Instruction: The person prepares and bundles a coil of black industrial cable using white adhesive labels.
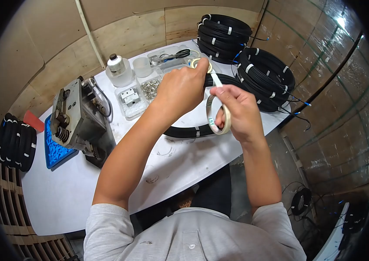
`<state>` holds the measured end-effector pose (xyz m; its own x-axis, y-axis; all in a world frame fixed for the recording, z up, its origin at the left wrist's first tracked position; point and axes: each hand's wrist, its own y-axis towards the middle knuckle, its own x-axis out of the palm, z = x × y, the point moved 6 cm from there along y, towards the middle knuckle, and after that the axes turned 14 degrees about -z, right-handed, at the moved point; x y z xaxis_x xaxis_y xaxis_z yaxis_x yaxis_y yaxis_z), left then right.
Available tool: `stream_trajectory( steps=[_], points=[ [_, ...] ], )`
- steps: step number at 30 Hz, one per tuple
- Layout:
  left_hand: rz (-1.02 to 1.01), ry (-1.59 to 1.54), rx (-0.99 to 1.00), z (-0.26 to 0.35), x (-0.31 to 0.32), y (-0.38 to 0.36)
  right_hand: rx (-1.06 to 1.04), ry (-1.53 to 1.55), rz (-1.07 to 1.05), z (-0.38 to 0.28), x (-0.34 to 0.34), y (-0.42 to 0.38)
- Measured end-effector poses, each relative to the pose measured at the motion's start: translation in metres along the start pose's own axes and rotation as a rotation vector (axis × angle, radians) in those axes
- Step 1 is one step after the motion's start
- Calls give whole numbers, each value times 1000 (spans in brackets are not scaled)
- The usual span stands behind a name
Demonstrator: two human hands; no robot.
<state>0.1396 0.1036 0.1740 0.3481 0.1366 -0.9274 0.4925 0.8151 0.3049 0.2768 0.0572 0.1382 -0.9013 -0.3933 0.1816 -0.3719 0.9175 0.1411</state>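
Note:
My right hand (239, 111) grips a roll of whitish tape (226, 124), with fingers through its ring. A short strip of tape (215, 79) stretches from the roll up towards my left hand (183, 89). That hand is closed at the far side of a black cable coil (186, 132), its thumb up beside a small yellowish ring (195, 63); its other fingers are hidden behind the back of the hand. The coil lies on the white table (180, 158), beneath both hands, with a white band round its near side.
Stacked black cable coils (223, 37) stand at the back right, more (265, 76) beside them. Left of my hands are trays of small metal parts (150, 89), a bottle (115, 64) and scissors (180, 54). A metal machine (73, 113) and a blue tray (56, 150) stand further left.

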Motion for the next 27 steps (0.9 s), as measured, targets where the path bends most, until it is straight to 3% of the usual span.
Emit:
stream_trajectory(
  steps=[3, 10, 27],
  points=[
    [-17, -7, -17, -2, 2, 1, -16, 126, 64, -9, -3, 5],
    [-18, -24, -21, -10, 3, -2, 9, 59, 89, 25, 4, 3],
    [25, -10, -6, -1, 3, -2, -9, 10, 200, 28, -5, 11]
  ],
)
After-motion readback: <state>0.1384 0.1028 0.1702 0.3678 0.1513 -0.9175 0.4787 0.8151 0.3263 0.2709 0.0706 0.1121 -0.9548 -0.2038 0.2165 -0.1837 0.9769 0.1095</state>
